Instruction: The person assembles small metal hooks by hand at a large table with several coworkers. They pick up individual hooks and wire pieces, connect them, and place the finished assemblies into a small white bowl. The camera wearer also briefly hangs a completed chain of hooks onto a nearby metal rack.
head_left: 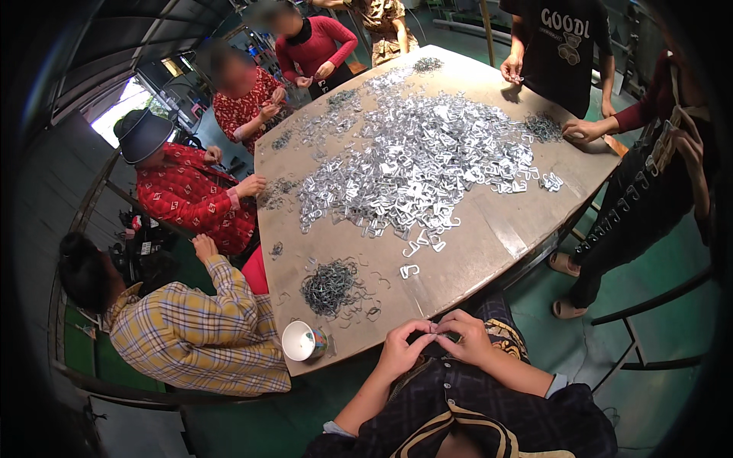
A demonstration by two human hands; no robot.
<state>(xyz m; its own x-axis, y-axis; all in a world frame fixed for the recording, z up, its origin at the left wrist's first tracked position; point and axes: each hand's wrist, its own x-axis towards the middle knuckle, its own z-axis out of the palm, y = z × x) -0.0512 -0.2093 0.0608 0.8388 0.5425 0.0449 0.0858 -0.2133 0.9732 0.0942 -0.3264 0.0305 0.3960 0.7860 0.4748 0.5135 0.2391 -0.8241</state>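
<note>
My left hand (403, 347) and my right hand (467, 337) meet just off the near edge of the table (489, 263), fingertips pinched together. What they pinch, if anything, is too small to make out. Beyond them a single silver metal hook (410, 271) lies on the tabletop, with a few more hooks (424, 243) behind it. These trail from a large heap of flat silver hooks (427, 156) in the middle. To the left of my hands sits a pile of thin dark wire pieces (330, 288), with some strewn around it.
A white-lined paper cup (299, 341) stands at the table's near left corner. Several people work around the table, one in a yellow plaid shirt (191, 328) close on my left. Smaller wire piles (544, 127) lie along the edges. A dark metal frame (637, 343) stands at right.
</note>
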